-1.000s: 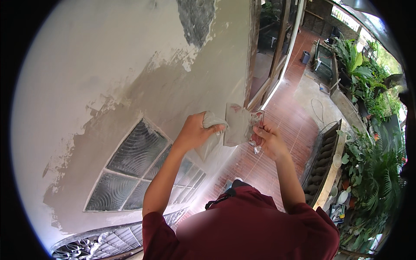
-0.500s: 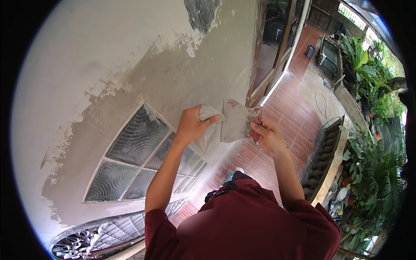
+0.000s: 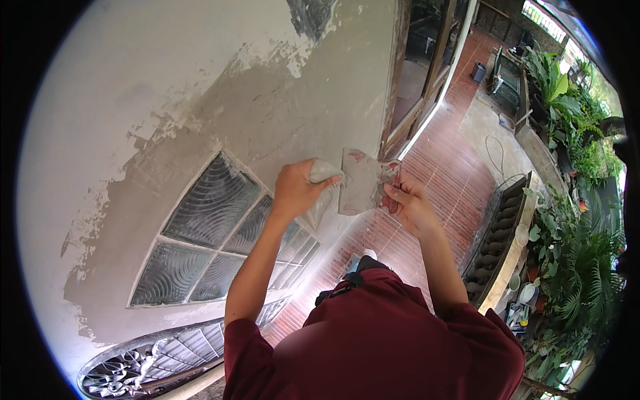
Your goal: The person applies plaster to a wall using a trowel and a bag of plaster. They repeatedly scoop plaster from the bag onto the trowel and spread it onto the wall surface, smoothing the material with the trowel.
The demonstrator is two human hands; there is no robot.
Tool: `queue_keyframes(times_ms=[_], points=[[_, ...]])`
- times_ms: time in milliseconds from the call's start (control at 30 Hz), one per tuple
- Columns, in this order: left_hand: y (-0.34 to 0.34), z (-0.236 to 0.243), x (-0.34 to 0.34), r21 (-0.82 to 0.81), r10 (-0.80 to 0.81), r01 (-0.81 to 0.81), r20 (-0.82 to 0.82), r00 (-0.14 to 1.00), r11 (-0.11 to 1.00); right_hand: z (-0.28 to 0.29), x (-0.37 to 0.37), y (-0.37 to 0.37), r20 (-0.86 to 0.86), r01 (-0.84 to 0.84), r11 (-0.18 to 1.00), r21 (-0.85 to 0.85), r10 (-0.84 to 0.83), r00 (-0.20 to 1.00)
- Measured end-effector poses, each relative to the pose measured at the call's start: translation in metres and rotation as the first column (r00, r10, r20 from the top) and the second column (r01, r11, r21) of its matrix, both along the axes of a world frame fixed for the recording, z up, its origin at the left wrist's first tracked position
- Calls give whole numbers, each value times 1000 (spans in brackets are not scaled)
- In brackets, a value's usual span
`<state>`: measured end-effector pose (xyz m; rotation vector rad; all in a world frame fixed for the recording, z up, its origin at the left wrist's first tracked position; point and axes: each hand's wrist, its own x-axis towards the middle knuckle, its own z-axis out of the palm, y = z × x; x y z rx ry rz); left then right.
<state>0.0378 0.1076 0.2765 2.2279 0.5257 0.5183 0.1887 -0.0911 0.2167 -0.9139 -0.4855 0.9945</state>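
Observation:
My left hand (image 3: 295, 191) is closed around a clear plastic bag (image 3: 323, 171) that appears to hold grey paste; its loose end hangs down below my fingers. The bag's tip meets the left edge of a wide putty knife (image 3: 360, 183), whose flat blade is coated with grey putty. My right hand (image 3: 413, 208) grips the putty knife by its red, putty-smeared handle, thumb on top. Both hands are held up in front of a wall (image 3: 300, 113) partly coated in grey-beige skim, with an uncoated dark patch near the top.
Patterned glass blocks (image 3: 212, 199) are set in the wall, left of my arm. A framed glass door (image 3: 413, 73) stands beyond my hands. Red floor tiles (image 3: 453, 147) run along the wall. On the right are a baluster railing (image 3: 497, 247), green plants (image 3: 580, 293) and a small bucket (image 3: 478, 71).
Both hands keep their grips and have barely shifted. The bag's upper part looks rounder in my left hand, and the view has tilted slightly.

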Motion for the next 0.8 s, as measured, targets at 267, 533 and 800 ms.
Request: queue_keyframes(times_ms=[267,533,800], points=[[10,-30,-16,391,363,-311,-62,930,866,-15,36,22,-225,240,970,45,-224,948],[2,-71,-62,-18,288,-289,-50,956,957,32,69,114,-315,459,851,253,-377,871],[-13,-96,-96,-215,393,-394,-51,918,894,89,110,194,123,615,601,510,-759,640]])
